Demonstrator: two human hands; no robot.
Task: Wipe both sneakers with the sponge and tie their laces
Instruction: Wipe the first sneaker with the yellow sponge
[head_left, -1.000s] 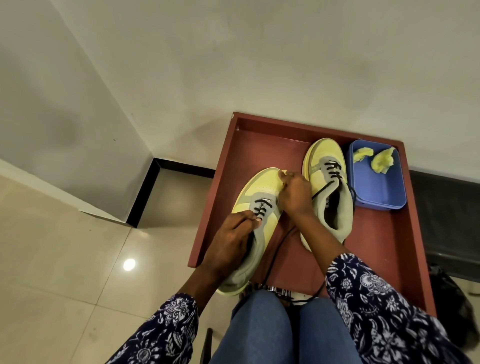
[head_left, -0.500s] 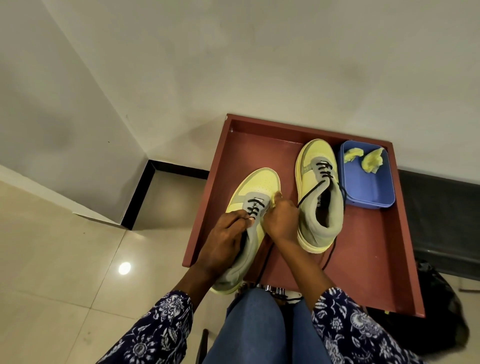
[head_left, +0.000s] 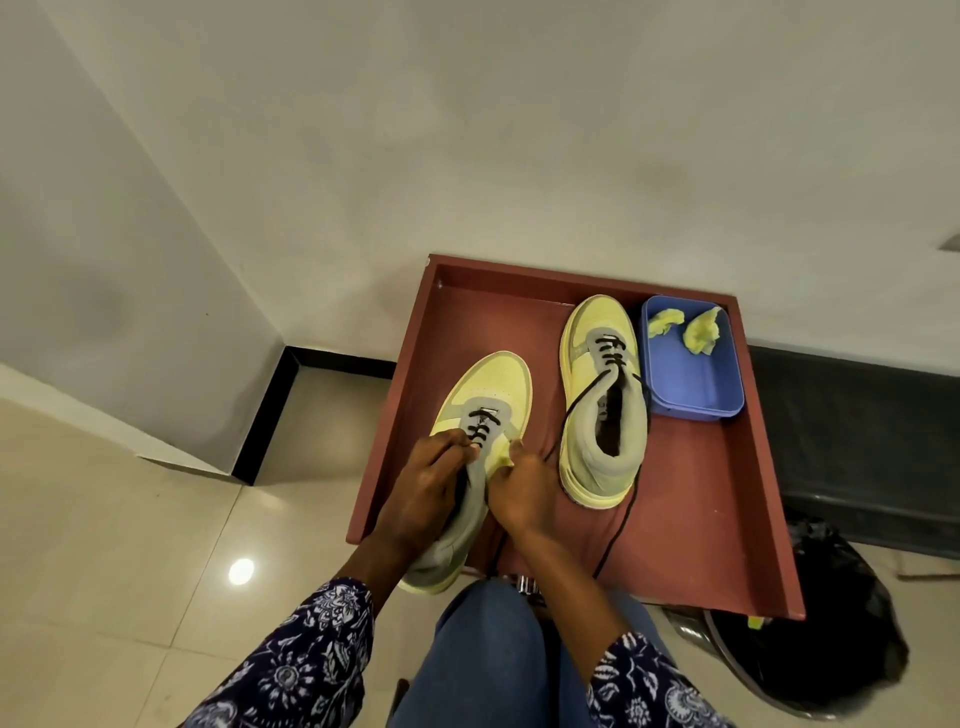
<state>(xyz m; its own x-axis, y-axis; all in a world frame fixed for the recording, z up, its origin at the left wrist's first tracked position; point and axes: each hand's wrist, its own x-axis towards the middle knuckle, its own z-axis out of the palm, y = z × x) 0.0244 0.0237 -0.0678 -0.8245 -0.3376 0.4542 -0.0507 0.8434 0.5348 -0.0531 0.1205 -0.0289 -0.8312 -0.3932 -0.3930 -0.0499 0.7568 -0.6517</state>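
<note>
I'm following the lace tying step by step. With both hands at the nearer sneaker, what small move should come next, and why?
Probably pull the lace ends snug: both the left hand and right hand sit at the near sneaker's laces, and a loose black lace trails down beside it.

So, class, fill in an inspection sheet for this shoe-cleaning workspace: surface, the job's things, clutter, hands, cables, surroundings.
Surface: red tray with raised rim, set against the wall.
Job's things: left sneaker angled, heel over the tray's near edge; right sneaker upright beside the blue tub, its black lace trailing loose across the tray; two yellow sponge pieces in the tub.
Clutter: black bag on the floor, right of the tray.
Hands: left hand and right hand both on the left sneaker at its laces.
Cables: nothing seen.
Surroundings: pale wall, tiled floor, black skirting.
</note>
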